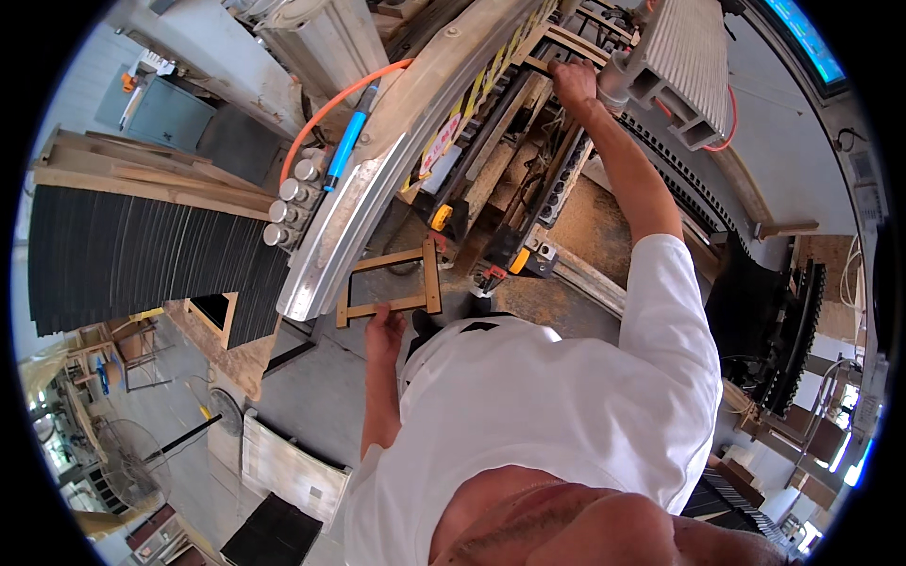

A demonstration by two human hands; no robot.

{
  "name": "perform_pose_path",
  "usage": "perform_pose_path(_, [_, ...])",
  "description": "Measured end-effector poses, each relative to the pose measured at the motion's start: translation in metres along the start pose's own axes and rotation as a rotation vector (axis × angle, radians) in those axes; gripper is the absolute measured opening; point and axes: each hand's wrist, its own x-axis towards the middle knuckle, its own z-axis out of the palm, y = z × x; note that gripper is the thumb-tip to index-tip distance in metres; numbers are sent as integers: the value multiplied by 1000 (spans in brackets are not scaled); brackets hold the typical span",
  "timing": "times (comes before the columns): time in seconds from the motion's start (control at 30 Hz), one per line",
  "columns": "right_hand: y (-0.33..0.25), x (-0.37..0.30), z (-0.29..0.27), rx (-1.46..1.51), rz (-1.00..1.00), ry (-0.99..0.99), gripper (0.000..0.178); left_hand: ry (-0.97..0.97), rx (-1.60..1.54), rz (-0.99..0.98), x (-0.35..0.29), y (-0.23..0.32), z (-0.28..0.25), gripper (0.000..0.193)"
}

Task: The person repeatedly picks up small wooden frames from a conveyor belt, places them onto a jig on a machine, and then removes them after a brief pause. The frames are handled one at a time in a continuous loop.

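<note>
Now | left hand (pixel 384 325) grips the small wooden frame (pixel 390 281) by its lower rail, near the machine's front edge | right hand (pixel 574 82) closed on a wooden strip (pixel 542 66) at the machine's far end.

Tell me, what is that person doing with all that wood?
A person in a white shirt is standing at a big woodworking machine. The left hand holds a small wooden frame by its lower edge, down by the machine's near end. The right hand is stretched far out, resting on wooden strips clamped in the machine. Sawdust covers the bench below. Stacks of dark slats sit off to the left.
</note>
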Motion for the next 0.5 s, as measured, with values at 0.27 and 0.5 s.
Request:
perform_pose_path(0.27, [-27, 18, -11, 19, 9, -177, 12, 65, 45, -32, 17, -24, -28, 21])
perform_pose_path(0.5, [-24, 61, -103, 36, 162, -475, 13, 189, 119, -23, 8, -24, -17, 21])
